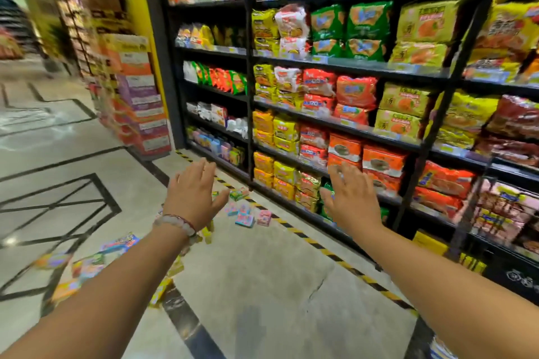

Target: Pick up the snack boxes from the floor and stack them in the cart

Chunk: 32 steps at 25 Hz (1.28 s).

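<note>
Several small snack boxes lie scattered on the shop floor. A pink and blue cluster (246,214) sits near the striped tape, a green box (239,194) lies just beyond it, and more colourful boxes (87,267) lie at the lower left, partly hidden by my left arm. Yellow boxes (162,290) lie under that arm. My left hand (194,192), with a bead bracelet on the wrist, is stretched forward with fingers spread, holding nothing. My right hand (351,198) is also out in front, fingers apart and empty, over the lowest shelf rows. No cart is in view.
Tall black shelves (344,67) full of noodle packets run along the right. A stack of cartons (140,96) stands at the shelf's end. Yellow-black tape (329,253) marks the floor beside the shelf. Tiled floor (58,154) stretches to the left.
</note>
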Motion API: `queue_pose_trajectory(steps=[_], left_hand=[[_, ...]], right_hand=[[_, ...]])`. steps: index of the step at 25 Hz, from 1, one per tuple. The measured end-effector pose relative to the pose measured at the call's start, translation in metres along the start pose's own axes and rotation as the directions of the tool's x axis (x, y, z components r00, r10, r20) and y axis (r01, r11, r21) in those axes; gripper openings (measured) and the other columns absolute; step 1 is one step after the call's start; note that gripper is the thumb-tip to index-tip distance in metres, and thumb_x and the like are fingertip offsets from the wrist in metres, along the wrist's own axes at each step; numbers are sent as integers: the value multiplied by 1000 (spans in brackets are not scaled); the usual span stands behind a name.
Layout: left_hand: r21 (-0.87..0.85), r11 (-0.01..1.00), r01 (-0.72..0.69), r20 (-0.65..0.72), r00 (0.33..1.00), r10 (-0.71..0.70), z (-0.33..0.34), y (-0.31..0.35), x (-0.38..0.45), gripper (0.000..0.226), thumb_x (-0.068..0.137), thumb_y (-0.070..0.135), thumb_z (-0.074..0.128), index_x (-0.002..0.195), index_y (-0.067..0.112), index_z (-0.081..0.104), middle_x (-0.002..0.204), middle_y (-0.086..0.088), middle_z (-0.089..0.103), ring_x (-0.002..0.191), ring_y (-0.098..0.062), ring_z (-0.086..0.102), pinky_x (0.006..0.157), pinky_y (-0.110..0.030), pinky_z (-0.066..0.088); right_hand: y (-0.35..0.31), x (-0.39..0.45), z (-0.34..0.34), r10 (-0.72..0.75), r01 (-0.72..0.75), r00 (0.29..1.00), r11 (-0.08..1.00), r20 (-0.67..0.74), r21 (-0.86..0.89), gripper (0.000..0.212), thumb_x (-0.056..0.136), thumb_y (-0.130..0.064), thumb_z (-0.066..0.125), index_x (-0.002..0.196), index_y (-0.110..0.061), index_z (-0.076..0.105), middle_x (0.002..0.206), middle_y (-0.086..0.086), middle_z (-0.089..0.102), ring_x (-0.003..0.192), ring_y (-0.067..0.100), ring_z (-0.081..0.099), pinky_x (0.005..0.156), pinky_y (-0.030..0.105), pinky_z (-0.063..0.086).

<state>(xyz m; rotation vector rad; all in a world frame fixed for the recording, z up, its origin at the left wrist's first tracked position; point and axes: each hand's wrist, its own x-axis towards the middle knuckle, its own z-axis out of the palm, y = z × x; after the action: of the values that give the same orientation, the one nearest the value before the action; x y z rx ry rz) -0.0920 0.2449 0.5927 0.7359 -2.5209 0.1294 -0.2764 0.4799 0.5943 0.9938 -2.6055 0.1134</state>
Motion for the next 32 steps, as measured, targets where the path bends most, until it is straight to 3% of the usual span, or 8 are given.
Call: queue_pose_trajectory(steps=[3,6,10,13,18,23,32], left_hand=[[57,995,86,33,996,-88,-6,-78,-7,62,82,48,53,127,5,53,131,-18,52,116,-36,53,91,-50,41],[95,987,132,51,989,-137,-7,-130,-7,65,87,48,55,138,9,42,146,-16,37,132,-33,38,103,-48,30],[130,983,132,96,985,-145,0,-162,0,66,91,52,43,143,14,33,150,-11,29,136,-28,30,108,-45,23],[123,981,151,83,983,-162,10,-177,10,66,89,56,36,140,14,38,146,-11,36,133,-28,36,106,-46,26],[130,980,147,111,981,-162,37,-186,40,60,90,50,46,138,15,39,143,-9,40,132,-26,36,106,-46,26],[143,969,201,106,971,-216,77,-190,100,61,90,52,43,141,18,35,144,-5,37,135,-22,32,108,-45,24],[194,951,239,136,954,-268,163,-174,224,63,91,54,40,142,18,31,145,-5,36,134,-23,32,109,-45,25]], right_hand=[[-69,26,13,-32,32,999,998,4,59,61,97,-49,19,149,-18,21,154,14,20,142,31,16,115,45,12],[-124,43,23,-46,44,999,988,8,148,56,99,-44,27,149,-19,20,157,10,12,144,29,8,116,42,6],[-173,64,35,-91,87,996,978,13,187,57,99,-45,28,150,-21,19,158,8,8,145,27,6,117,42,4],[-192,83,43,-115,112,993,975,6,191,56,99,-46,28,148,-20,23,157,9,14,144,28,11,115,41,6],[-198,129,61,-158,149,986,973,43,176,56,99,-47,22,149,-22,19,157,7,13,143,27,11,115,41,5],[-191,201,91,-217,216,976,968,-9,128,55,99,-47,23,148,-22,22,154,8,20,140,28,16,113,40,10],[-145,335,156,-267,262,963,957,24,123,55,98,-49,24,147,-23,26,153,9,23,139,28,19,114,41,10]])
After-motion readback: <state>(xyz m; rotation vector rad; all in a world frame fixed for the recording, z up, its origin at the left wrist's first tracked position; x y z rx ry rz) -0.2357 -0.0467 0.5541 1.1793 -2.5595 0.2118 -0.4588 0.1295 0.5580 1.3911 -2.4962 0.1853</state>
